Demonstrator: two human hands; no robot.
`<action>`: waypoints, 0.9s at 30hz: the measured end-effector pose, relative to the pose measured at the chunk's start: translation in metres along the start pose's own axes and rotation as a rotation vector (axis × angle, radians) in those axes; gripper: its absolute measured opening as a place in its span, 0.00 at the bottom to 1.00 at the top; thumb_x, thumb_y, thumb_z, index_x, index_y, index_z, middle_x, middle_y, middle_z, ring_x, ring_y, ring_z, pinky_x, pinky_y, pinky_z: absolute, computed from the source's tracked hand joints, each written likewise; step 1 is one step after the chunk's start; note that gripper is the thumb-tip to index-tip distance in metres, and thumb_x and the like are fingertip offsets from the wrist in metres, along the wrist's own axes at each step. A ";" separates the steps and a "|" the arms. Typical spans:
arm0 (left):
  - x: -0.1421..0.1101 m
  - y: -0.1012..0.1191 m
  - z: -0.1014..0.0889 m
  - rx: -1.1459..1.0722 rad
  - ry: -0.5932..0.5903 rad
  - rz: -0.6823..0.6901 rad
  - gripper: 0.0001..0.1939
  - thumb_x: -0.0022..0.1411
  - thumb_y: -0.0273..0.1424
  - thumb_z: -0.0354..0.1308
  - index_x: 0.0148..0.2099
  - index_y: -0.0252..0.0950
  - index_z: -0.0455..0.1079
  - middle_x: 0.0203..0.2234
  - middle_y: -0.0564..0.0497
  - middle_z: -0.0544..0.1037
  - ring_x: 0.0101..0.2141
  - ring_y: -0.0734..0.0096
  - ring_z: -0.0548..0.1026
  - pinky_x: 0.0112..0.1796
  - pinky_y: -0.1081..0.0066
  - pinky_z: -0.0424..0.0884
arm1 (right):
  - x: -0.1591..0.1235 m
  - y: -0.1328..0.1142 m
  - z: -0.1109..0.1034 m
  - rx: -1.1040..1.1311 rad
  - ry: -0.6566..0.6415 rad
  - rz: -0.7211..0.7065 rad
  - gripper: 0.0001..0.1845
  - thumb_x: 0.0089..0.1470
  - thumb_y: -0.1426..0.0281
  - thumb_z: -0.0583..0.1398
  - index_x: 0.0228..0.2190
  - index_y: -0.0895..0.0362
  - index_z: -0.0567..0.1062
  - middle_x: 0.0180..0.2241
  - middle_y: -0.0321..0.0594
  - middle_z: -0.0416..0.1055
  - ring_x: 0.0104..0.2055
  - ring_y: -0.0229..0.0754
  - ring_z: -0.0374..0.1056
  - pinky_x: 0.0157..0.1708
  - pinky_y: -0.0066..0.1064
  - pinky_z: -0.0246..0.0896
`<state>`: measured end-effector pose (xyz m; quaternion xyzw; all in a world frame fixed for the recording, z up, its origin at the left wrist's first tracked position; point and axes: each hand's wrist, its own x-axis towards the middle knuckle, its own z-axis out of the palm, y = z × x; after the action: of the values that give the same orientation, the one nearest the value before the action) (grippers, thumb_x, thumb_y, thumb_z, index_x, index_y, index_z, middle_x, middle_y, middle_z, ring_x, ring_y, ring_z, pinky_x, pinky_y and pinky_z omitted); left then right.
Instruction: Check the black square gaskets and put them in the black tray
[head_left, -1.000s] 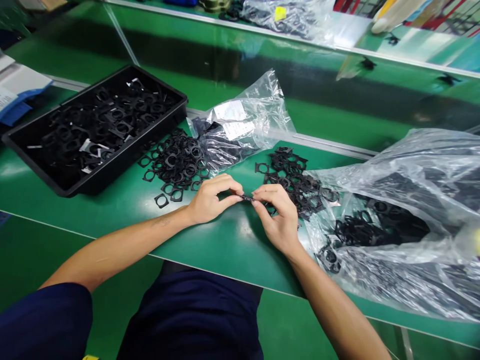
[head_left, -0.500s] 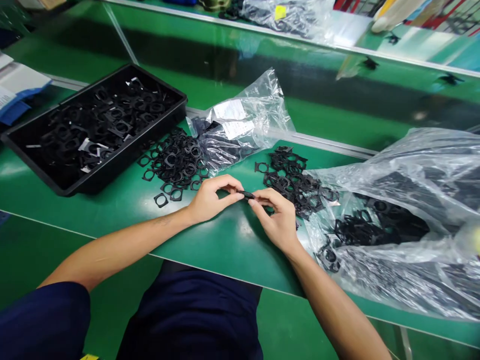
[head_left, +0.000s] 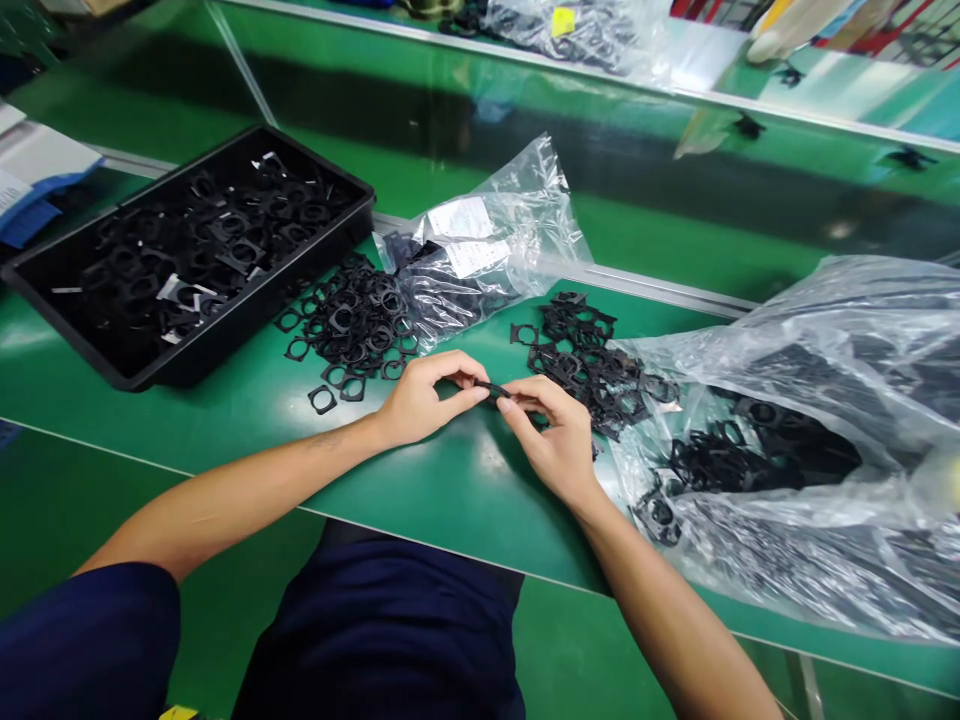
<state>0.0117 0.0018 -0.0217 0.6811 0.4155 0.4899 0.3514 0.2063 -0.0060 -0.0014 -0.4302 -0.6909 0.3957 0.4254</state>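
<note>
Black plastic frame piece [head_left: 491, 390], seen nearly edge-on, lies between both hands, above the green bench. The left hand's [head_left: 427, 400] thumb and forefinger clamp its left end; the right hand's [head_left: 547, 435] thumb and forefinger clamp its right end. Just beyond, to the right, lies a loose heap of matching black frames [head_left: 577, 350]. A large clear plastic bag [head_left: 810, 330] sits farther right, and a black plastic tray [head_left: 262, 300] sits far left.

Matt black plastic frames [head_left: 352, 325], glossy polythene bag [head_left: 480, 250], smooth green mat [head_left: 465, 510]
</note>
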 end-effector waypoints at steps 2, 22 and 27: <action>0.000 0.001 -0.001 -0.002 -0.004 0.003 0.06 0.63 0.33 0.63 0.36 0.35 0.75 0.28 0.51 0.79 0.30 0.72 0.76 0.35 0.73 0.73 | 0.000 0.000 0.000 -0.013 -0.002 -0.001 0.03 0.59 0.67 0.64 0.35 0.53 0.78 0.34 0.38 0.76 0.33 0.38 0.73 0.37 0.32 0.76; 0.005 0.000 -0.001 -0.335 -0.097 -0.368 0.14 0.54 0.38 0.70 0.36 0.32 0.77 0.27 0.50 0.80 0.28 0.73 0.77 0.32 0.74 0.74 | -0.002 0.003 -0.002 -0.022 -0.002 -0.002 0.05 0.61 0.67 0.63 0.37 0.54 0.78 0.34 0.39 0.77 0.34 0.38 0.74 0.37 0.31 0.76; 0.005 0.002 -0.001 -0.351 -0.088 -0.378 0.13 0.53 0.36 0.70 0.35 0.32 0.77 0.26 0.51 0.80 0.27 0.75 0.76 0.31 0.75 0.73 | -0.001 0.002 -0.002 -0.020 -0.004 0.005 0.05 0.61 0.66 0.63 0.37 0.54 0.78 0.34 0.40 0.77 0.34 0.39 0.74 0.37 0.32 0.76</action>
<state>0.0120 0.0060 -0.0177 0.5406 0.4285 0.4499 0.5672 0.2088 -0.0064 -0.0029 -0.4355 -0.6945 0.3907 0.4187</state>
